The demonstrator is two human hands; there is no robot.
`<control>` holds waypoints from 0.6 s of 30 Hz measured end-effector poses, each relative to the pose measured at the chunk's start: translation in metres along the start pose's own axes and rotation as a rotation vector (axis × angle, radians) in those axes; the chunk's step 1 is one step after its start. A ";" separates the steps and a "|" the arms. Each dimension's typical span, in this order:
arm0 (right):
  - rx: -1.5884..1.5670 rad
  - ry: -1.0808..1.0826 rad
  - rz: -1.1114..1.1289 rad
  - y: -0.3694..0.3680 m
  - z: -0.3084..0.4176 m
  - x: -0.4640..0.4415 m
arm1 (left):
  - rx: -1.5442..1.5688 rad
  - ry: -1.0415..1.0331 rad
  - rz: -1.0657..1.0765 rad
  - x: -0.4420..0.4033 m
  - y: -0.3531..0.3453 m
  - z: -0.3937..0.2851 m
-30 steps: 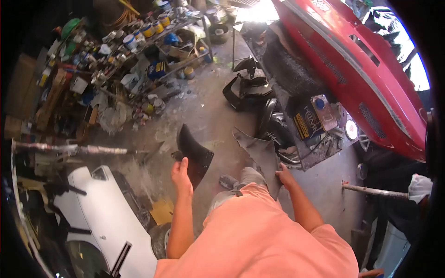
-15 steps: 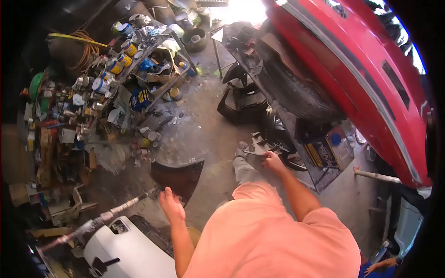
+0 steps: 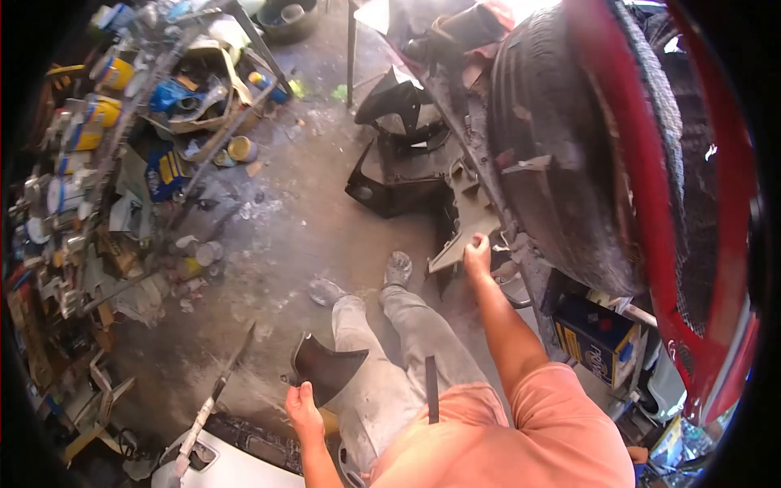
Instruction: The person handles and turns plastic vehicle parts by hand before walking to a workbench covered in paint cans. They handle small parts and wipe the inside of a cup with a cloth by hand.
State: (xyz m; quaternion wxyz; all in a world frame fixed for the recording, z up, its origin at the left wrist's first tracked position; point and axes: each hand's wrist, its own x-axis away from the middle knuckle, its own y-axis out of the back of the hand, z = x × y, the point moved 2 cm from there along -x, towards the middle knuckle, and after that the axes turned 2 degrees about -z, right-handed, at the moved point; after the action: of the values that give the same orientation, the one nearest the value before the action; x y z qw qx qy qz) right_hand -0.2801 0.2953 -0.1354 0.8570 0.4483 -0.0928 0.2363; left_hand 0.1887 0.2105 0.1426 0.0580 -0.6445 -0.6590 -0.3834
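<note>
My left hand is closed on the lower edge of a dark curved panel, which hangs beside my left thigh. Out in front on the right, my right hand pinches the near end of a light grey panel with ribs and cutouts. That panel is close to the workbench's edge. Beyond it on the floor lie black plastic fairing parts; the grey panel overlaps them in view, and whether they touch I cannot tell.
A workbench on the right bears a large black tyre-like piece and a red car body part. Cans and a cluttered shelf stand left. A wrapped pole and white car panel are at lower left.
The view has shifted forward towards the bench and black parts. My right hand has carried the grey panel forward, beside the bench; the dark panel is now nearer my left leg.
</note>
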 end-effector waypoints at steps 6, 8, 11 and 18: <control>0.259 0.052 -0.259 -0.046 0.001 -0.113 | -0.156 0.111 0.042 -0.068 -0.017 0.040; 0.336 0.087 -0.305 -0.058 0.001 -0.139 | -0.166 0.112 0.015 -0.085 -0.019 0.045; 0.411 0.139 -0.403 -0.074 0.001 -0.161 | -0.181 0.104 -0.012 -0.099 -0.010 0.065; 0.440 0.305 0.077 -0.145 0.044 -0.102 | -0.166 0.145 -0.015 -0.109 -0.002 0.061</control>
State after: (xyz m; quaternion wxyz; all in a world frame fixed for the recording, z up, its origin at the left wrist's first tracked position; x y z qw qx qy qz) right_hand -0.2956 0.1559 -0.2525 0.7335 0.5791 0.0736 0.3481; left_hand 0.2303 0.1584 0.0367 0.0489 -0.6129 -0.6237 -0.4827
